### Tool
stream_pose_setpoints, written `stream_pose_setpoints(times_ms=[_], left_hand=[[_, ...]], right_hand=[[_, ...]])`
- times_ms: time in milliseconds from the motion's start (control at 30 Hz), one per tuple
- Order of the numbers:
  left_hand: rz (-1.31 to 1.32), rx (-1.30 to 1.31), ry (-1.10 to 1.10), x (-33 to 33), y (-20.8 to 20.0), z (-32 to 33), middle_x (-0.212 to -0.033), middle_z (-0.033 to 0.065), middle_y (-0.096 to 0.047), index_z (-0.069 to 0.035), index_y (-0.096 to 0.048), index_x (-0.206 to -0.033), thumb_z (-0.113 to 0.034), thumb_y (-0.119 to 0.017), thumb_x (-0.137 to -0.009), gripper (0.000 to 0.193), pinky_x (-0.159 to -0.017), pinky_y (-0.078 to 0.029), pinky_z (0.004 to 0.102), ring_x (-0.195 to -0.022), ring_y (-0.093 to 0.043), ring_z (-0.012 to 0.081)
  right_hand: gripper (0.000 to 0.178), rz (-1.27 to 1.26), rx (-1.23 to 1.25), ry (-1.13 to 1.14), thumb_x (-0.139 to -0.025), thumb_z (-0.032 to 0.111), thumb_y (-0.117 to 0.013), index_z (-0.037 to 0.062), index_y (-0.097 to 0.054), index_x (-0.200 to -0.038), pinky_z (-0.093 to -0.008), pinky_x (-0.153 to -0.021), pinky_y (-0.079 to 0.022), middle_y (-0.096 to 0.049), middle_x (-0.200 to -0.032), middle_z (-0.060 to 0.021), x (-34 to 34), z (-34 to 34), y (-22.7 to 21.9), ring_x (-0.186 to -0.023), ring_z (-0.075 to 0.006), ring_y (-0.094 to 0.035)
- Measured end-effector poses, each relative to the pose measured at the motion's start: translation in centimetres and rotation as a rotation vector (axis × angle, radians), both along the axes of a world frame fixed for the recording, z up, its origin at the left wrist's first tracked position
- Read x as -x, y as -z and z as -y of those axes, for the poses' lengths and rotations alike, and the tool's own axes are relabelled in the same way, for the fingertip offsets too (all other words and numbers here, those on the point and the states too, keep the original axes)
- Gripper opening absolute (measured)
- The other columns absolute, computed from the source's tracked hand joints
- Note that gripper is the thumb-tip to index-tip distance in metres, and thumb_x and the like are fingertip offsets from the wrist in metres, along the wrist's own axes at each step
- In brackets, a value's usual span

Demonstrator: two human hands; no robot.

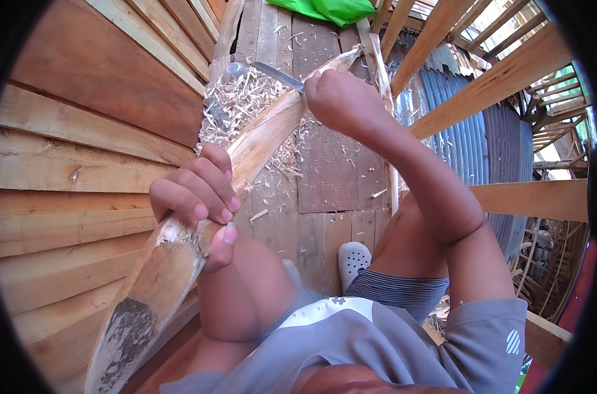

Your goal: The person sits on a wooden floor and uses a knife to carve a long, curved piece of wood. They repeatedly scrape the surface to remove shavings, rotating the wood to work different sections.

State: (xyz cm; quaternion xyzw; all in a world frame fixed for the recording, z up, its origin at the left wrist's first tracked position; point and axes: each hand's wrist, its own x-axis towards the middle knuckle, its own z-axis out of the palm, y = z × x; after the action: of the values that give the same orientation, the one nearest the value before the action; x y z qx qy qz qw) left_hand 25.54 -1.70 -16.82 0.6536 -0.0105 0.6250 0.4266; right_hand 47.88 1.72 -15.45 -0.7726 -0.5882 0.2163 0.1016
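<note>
A long, pale piece of wood (272,134) slants from the lower left up to the far end of the floor. Its lower part shows a dark, rough patch and a frayed notch. My left hand (200,197) is closed round the wood near that notch, thumb on the near side. In my right hand (341,98) is a knife (277,75), its blade pointing left and lying across the wood's upper part. The knife's handle is hidden inside my fist. Curled wood shavings (246,105) are heaped beside the wood.
Plank walls (82,125) rise on the left. Wooden rails (495,79) and corrugated metal sheets (456,125) stand on the right. A clear plastic container (233,69) lies by the shavings. A green bag (325,9) is at the far end of the plank floor (325,177).
</note>
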Motion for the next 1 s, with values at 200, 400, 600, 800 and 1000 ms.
stream_pose_setpoints(times_ms=[200,400,600,800,1000], left_hand=[[-0.054,-0.029,0.03,-1.1,-0.5,0.5,-0.066,-0.0029,-0.05,-0.015,-0.043,-0.093,-0.006,-0.068,-0.067,0.037,-0.068,-0.032,0.0329,-0.06,-0.049,0.0126],[0.015,-0.031,-0.001,-1.0,-0.6,-0.2,-0.065,-0.0004,-0.052,-0.013,-0.043,-0.092,-0.004,-0.066,-0.063,0.038,-0.064,-0.035,0.033,-0.056,-0.05,0.0142],[-0.02,-0.033,0.024,-1.4,-0.8,0.5,-0.066,-0.0012,-0.05,-0.014,-0.043,-0.091,-0.006,-0.066,-0.063,0.037,-0.065,-0.033,0.0324,-0.058,-0.049,0.0132],[0.029,0.019,-0.051,0.0,0.1,0.2,-0.067,-0.001,-0.05,-0.014,-0.042,-0.092,-0.006,-0.066,-0.065,0.037,-0.068,-0.034,0.0339,-0.06,-0.049,0.0138],[0.155,0.156,-0.177,-1.3,0.1,0.1,-0.07,0.0001,-0.047,-0.014,-0.041,-0.095,-0.005,-0.061,-0.068,0.035,-0.077,-0.036,0.036,-0.068,-0.049,0.0138]], right_hand=[[0.033,0.194,-0.053,-0.374,-0.094,0.015,-0.037,-0.005,-0.064,-0.095,-0.051,-0.084,-0.051,-0.065,-0.098,-0.0293,-1.9,-1.1,3.1,-0.092,-0.0422,-0.065],[0.035,0.087,0.037,-0.2,-0.096,0.017,-0.038,-0.0018,-0.066,-0.1,-0.0497,-0.08,-0.054,-0.067,-0.093,-0.0251,-2.5,-1.2,1.5,-0.089,-0.0406,-0.067],[0.037,0.086,0.093,-0.133,-0.096,0.019,-0.037,-0.0041,-0.066,-0.096,-0.0503,-0.081,-0.053,-0.066,-0.089,-0.0282,-5.7,-2.9,3.7,-0.091,-0.0409,-0.066],[0.033,-0.001,0.011,-0.409,-0.097,0.019,-0.038,-0.0043,-0.061,-0.095,-0.051,-0.076,-0.054,-0.065,-0.09,-0.028,0.9,1.2,-0.7,-0.085,-0.0406,-0.066],[0.049,-0.09,-0.06,-0.083,-0.102,0.029,-0.035,-0.0034,-0.065,-0.08,-0.0529,-0.073,-0.052,-0.066,-0.08,-0.0271,0.6,0.8,-0.4,-0.07,-0.0439,-0.064]])
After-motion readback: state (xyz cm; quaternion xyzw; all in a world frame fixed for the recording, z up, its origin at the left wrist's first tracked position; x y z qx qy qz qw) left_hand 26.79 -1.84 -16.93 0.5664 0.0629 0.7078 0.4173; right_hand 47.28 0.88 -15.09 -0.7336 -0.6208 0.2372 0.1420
